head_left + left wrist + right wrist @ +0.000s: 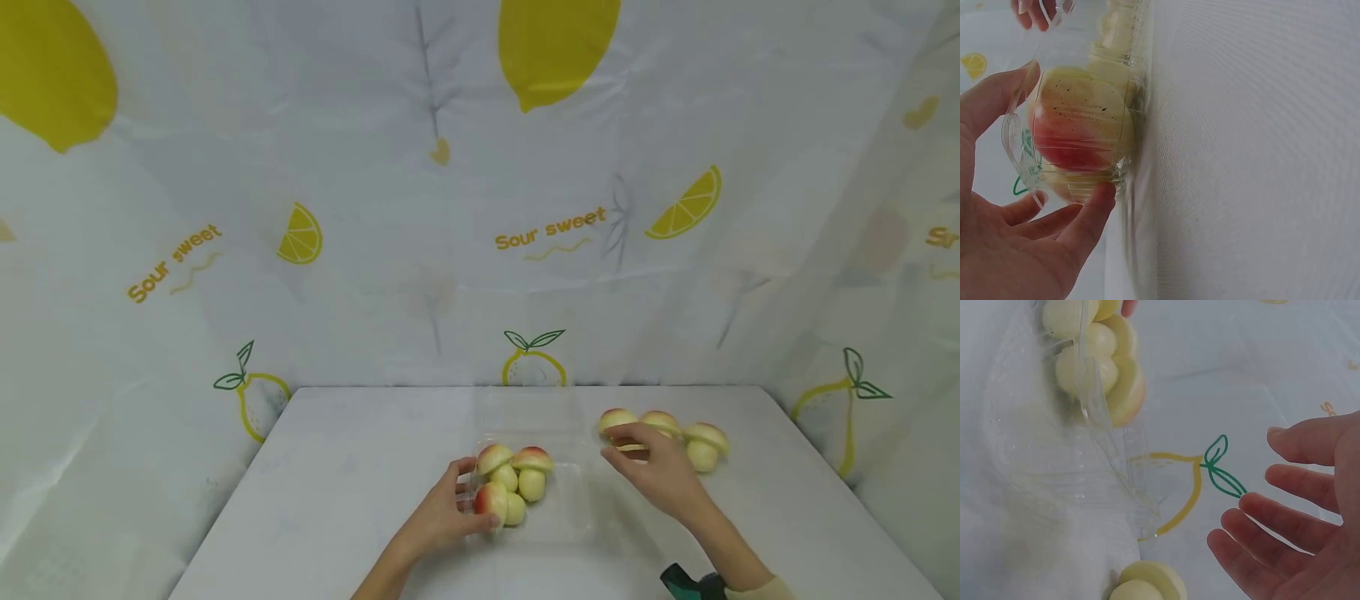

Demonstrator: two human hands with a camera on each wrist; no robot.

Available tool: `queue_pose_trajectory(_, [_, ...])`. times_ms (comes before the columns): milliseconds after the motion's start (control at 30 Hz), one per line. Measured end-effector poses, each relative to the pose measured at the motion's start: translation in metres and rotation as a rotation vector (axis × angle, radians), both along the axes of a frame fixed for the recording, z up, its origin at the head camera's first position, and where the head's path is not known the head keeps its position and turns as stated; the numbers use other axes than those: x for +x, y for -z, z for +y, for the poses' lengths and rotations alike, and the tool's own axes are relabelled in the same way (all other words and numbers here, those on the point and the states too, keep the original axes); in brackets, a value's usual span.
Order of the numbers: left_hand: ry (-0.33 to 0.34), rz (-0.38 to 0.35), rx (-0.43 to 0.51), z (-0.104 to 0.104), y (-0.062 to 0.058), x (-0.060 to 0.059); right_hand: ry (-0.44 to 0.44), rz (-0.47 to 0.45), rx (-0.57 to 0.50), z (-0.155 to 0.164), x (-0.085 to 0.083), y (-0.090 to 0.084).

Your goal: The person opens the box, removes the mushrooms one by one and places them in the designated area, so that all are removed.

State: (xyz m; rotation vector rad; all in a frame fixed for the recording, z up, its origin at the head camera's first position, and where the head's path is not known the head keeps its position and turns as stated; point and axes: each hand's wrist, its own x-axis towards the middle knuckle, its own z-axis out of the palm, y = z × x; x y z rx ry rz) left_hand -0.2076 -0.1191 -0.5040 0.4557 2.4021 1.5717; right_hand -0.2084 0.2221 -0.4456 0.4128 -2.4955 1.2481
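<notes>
A: Where is the left hand (442, 517)?

B: At the near left corner of the clear plastic container (558, 500), which sits on the white counter (337, 483). The thumb and fingertips touch the container wall on either side of the nearest mushroom-shaped bun (491, 500), the reddish-capped one. In the left wrist view the fingers (1088, 219) are only lightly bent, pressing the plastic with that bun (1079, 134) just behind it.

A: So is it gripping the bun?

B: No, the plastic lies between hand and bun. The fingers cup the corner rather than clamp it.

A: What else is in the container?

B: Two more buns (517, 471) behind the first, pale stems with pink-tinged caps, packed close together in the left half of the tray. The hinged lid (528, 412) stands open at the back.

A: And the right hand (656, 471)?

B: It is to the right of the container, fingers spread and relaxed, holding nothing. The right wrist view shows the open palm (1297, 544) apart from the container's edge (1116, 469).

A: What is nearest to it?

B: A row of three loose buns (663, 429) on the counter, just beyond its fingertips. The fingertips overlap the leftmost one; I cannot tell whether they touch it.
</notes>
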Motion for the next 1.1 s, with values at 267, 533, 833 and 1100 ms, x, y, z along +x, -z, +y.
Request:
queue_pose_trajectory(267, [-0.005,0.006,0.003,0.001,0.006,-0.004,-0.025,-0.019,-0.019,-0.016,-0.001,0.007])
queue_pose_trajectory(533, [-0.010,0.006,-0.001,0.001,0.006,-0.005,-0.053,-0.048,-0.035,-0.030,-0.005,0.016])
queue_pose_trajectory(833, [-0.007,0.005,0.002,0.000,0.005,-0.005,-0.070,-0.102,-0.057,-0.047,-0.006,0.021])
queue_pose_trajectory(1100, [0.001,0.013,-0.001,0.000,0.006,-0.005,-0.087,-0.115,-0.049,-0.056,-0.009,0.027])
